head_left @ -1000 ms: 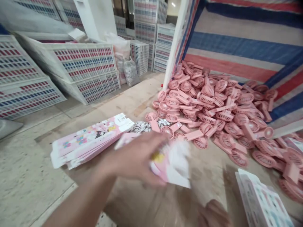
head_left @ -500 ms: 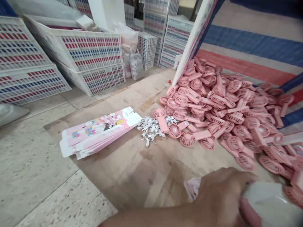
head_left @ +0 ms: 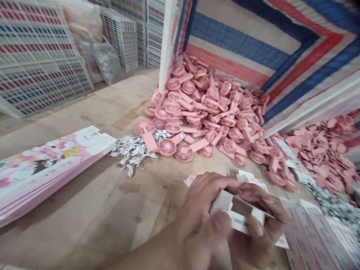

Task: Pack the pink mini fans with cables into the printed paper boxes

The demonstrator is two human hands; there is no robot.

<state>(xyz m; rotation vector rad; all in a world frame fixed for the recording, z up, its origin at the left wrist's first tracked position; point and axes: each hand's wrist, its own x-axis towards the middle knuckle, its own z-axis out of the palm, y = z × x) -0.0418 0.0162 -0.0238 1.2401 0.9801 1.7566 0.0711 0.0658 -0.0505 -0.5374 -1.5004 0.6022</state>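
Both of my hands close around a small white carton (head_left: 222, 202) at the lower middle right. Its near end stands open onto a dark inside, and a flap with printed dark marks hangs below. My left hand (head_left: 198, 213) grips one side, thumb at the flap. On the opposite side my right hand (head_left: 267, 210) has its fingers curled over the carton and its thumb by the flap. Beyond the hands lies a large heap of pink handheld fans (head_left: 184, 152). White wrist straps (head_left: 131, 150) lie piled at its left edge.
Flat printed cartons (head_left: 64, 165) are stacked on the left of the cardboard sheet (head_left: 112, 202). More flat cartons (head_left: 312, 228) and pink parts (head_left: 320, 153) lie at right. White crates (head_left: 30, 63) stand behind; a striped sheet (head_left: 230, 37) backs the fans.
My view has swung right. My left hand now meets my right hand around the carton, whose open end has come into sight.
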